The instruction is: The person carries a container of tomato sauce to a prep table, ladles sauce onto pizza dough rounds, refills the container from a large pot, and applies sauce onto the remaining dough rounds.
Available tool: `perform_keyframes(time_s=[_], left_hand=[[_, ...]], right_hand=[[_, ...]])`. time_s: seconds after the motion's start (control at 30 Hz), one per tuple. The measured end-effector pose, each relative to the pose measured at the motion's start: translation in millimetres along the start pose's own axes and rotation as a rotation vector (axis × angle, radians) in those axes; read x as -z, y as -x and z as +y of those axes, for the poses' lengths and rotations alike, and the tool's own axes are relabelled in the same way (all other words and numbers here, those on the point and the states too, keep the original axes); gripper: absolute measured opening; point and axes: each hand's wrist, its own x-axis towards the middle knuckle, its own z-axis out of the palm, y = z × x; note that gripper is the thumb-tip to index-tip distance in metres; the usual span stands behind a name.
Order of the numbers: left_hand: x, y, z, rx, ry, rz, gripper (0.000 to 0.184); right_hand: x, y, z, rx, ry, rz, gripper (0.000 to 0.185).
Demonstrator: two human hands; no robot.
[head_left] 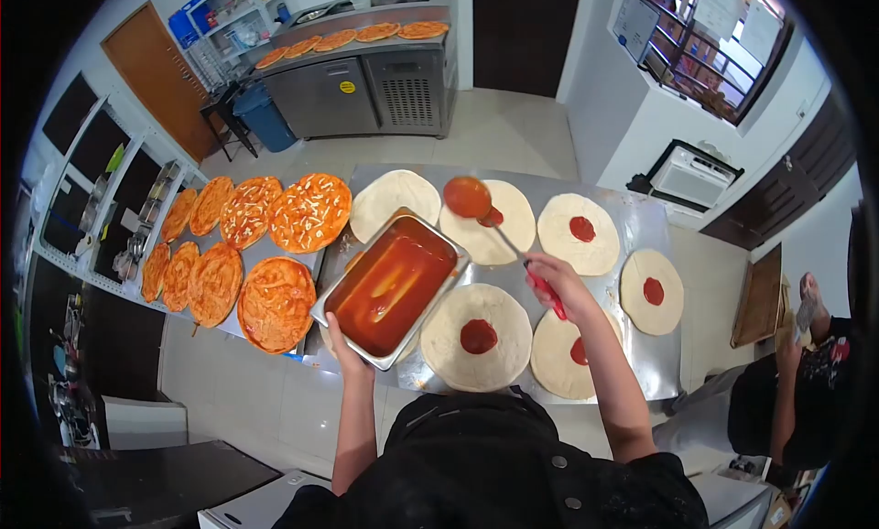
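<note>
- Five dough rounds [459, 369] are each showing one red sauce spot [478, 337].
- At least one more dough round [396, 198] is lying partly hidden.
- Eight sauced pizzas [276, 305] are lying at the left.
- Five far pizzas [377, 32] are lining the counter [320, 94].
- One left hand [350, 353] is holding one pan [426, 309].
- One right hand [561, 286] is holding one ladle [468, 198].
- One bin [264, 117] is standing behind.

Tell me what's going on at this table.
A person steadies a metal pan of red sauce with the left hand and grips a ladle by its red handle in the right hand. The ladle's bowl, also carrying sauce, is over the back row of dough rounds. Five rounds show a red blob; the one just behind the pan shows none. Off to the left lie sauce-covered pizzas, at least two topped with pale bits.
</note>
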Motion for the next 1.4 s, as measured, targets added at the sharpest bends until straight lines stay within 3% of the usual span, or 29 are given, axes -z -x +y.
perform_keyframes(time_s=[0.1, 0.17, 0.27, 0.3, 0.37, 0.47, 0.6, 0.8, 0.87, 1.0, 1.1, 1.27, 1.33, 1.4], left_hand=[[-23.6, 9.7, 10.4, 0.02, -0.065, 0.015, 0.065], [-27.8, 12.0, 16.3, 0.045, -0.019, -0.034, 0.057], [-14.5, 2.5, 11.0, 0.079, 0.022, -0.059, 0.058], [-12.5, 1.5, 11.2, 0.091, 0.037, -0.094, 0.058], [-12.2, 2.8, 13.5, 0.076, 0.039, -0.088, 0.058], [-10.7, 4.3, 18.2, 0.0, -0.071, -0.075, 0.06], [6.4, -1.2, 15.8, 0.034, -0.007, -0.051, 0.058], [30.0, -1.0, 12.2, 0.047, -0.037, -0.072, 0.056], [33.5, -0.1, 8.9, 0.05, -0.012, -0.078, 0.056], [35.4, -2.4, -5.4, 0.051, 0.036, -0.036, 0.053], [28.3, -1.3, -3.9, 0.056, 0.047, -0.002, 0.053], [20.2, -3.1, -4.6, -0.127, -0.138, 0.138, 0.056], [21.1, -5.3, -5.4, -0.155, -0.178, 0.177, 0.055], [24.2, -9.6, -7.3, -0.108, -0.085, 0.153, 0.054]], right_hand=[[-15.6, 17.6, -4.5, -0.043, 0.19, -0.072, 0.034], [-27.3, 20.7, 1.1, -0.042, 0.34, -0.096, 0.033], [-36.3, 23.3, 15.0, 0.455, 1.007, -0.006, 0.033], [-40.4, 25.0, 13.9, 0.457, 1.01, -0.02, 0.033], [-48.4, 28.4, 13.4, 0.574, 1.383, 0.161, 0.033], [-58.2, 31.6, 13.0, 0.421, 1.585, 0.206, 0.036], [-68.0, 36.3, 19.7, 0.426, 1.592, 0.156, 0.038], [-69.7, 31.1, 14.9, 0.46, 1.324, -0.157, 0.03], [-77.9, 31.2, 9.8, 0.383, 1.176, -0.322, 0.027], [-105.4, 41.3, 17.1, 0.248, 1.059, -0.437, 0.025], [-120.7, 55.9, 28.7, 0.194, 1.062, -0.38, 0.027], [-121.5, 56.1, 41.4, 0.174, 0.879, -0.382, 0.027], [-117.8, 49.4, 36.6, -0.109, 0.677, -0.407, 0.024], [-117.3, 48.2, 31.1, -0.205, 0.552, -0.403, 0.024]])
